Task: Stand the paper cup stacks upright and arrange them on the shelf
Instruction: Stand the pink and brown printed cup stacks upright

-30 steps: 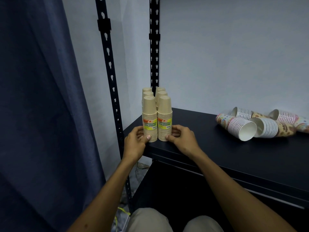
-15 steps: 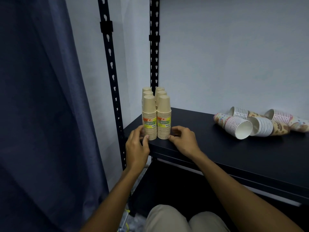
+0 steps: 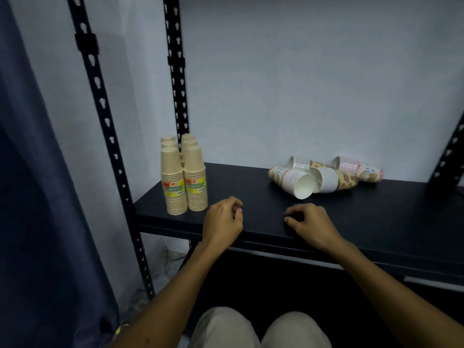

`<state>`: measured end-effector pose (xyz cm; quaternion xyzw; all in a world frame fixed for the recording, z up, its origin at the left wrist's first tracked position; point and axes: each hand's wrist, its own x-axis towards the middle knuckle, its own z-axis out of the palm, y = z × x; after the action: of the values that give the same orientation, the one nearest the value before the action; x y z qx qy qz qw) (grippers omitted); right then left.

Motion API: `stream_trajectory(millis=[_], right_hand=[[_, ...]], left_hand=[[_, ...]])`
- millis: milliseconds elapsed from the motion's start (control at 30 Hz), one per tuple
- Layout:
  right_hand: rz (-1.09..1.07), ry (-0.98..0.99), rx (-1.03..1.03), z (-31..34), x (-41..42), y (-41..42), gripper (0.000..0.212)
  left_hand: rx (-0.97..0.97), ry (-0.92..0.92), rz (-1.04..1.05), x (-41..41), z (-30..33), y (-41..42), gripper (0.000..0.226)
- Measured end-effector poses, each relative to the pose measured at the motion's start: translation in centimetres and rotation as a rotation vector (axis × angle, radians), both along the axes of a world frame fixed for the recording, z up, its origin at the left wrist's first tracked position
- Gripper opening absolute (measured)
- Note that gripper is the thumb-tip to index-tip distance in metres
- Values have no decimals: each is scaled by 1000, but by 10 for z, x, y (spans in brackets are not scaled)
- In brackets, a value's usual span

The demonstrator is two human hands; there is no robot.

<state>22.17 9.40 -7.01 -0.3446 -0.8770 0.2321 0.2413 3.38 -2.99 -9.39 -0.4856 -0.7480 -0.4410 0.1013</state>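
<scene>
Several tan paper cup stacks point(image 3: 184, 180) with yellow labels stand upright in two rows at the left end of the black shelf point(image 3: 376, 222). Several patterned cup stacks point(image 3: 324, 177) lie on their sides at the back right of the shelf, one with its white mouth facing me. My left hand point(image 3: 223, 222) hovers over the shelf's front edge just right of the tan stacks, fingers curled, holding nothing. My right hand point(image 3: 311, 223) hangs further right, in front of the fallen stacks, fingers also curled and empty.
Black perforated uprights point(image 3: 105, 116) frame the shelf's left end, another upright point(image 3: 449, 151) stands at the far right. A dark blue curtain point(image 3: 37, 197) hangs on the left. A pale wall backs the shelf. My knees point(image 3: 261, 330) show below.
Both hands have let go of the tan stacks and moved right along the shelf's front edge. The view has swung right too. The tan stacks stay upright in place.
</scene>
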Motion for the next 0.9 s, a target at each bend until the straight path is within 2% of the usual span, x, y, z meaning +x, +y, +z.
stream_trajectory(millis=[200,367,433,500,567,767,833,900], right_hand=[[-251,175,-89,3,55,43,16],[-422,311,-213,6,61,86,26],[-450,357,-231,9,54,97,23],[-471,399,-229,12,45,107,18],[-508,427,-250,16,35,117,28],[-624,360,-412,25,9,143,91],[-654,338,-432,26,1,146,104],[-661,374,-461,26,-4,147,107]], left_hand=[[-71,-368,8,23,16,63,10],[-44,-816,-116,26,30,104,14],[-46,-922,-105,25,35,121,26],[-68,-945,-45,23,39,136,46],[-115,-923,-1,23,42,148,65],[-213,-862,-30,28,56,173,75],[-213,-907,-71,26,55,179,84],[-187,-961,-108,23,53,184,86]])
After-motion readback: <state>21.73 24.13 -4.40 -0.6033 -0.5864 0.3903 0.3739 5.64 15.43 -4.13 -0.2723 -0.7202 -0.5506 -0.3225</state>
